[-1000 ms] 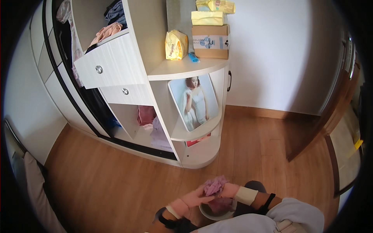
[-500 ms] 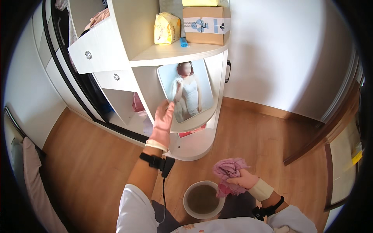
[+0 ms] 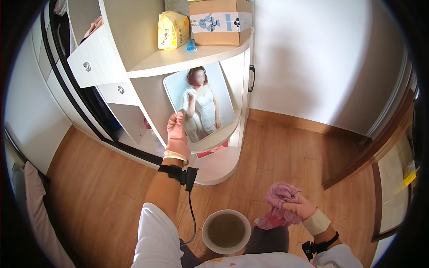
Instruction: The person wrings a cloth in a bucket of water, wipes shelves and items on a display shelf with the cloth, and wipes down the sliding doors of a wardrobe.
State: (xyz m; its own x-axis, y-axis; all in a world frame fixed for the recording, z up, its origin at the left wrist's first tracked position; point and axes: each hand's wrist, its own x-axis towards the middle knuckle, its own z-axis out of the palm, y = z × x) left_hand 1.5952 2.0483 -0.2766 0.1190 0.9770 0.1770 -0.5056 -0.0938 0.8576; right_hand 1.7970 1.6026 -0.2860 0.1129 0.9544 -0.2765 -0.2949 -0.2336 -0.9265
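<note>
My left hand (image 3: 177,138), in a pink rubber glove, reaches into the middle shelf of a white corner cabinet. Its fingers close on the left edge of a photo panel (image 3: 204,105) with rounded corners, which leans tilted inside and pictures a person in a white dress. My right hand (image 3: 301,208), gloved in pink with a cream cuff, grips a bunched mauve cloth (image 3: 282,201) above the floor, over my right knee. Between my legs stands a white bucket (image 3: 204,232) of murky brownish water (image 3: 226,229).
On the shelf above are a yellow package (image 3: 173,30), a cardboard box (image 3: 219,27) and a small blue item (image 3: 191,45). A drawer (image 3: 91,62) juts out at left. Something red (image 3: 213,149) lies on the lowest shelf. A dark wooden edge (image 3: 357,161) runs along the right.
My right hand has moved right with the cloth, away from the bucket. My left hand stays at the photo panel's left edge. The whole view has shifted slightly.
</note>
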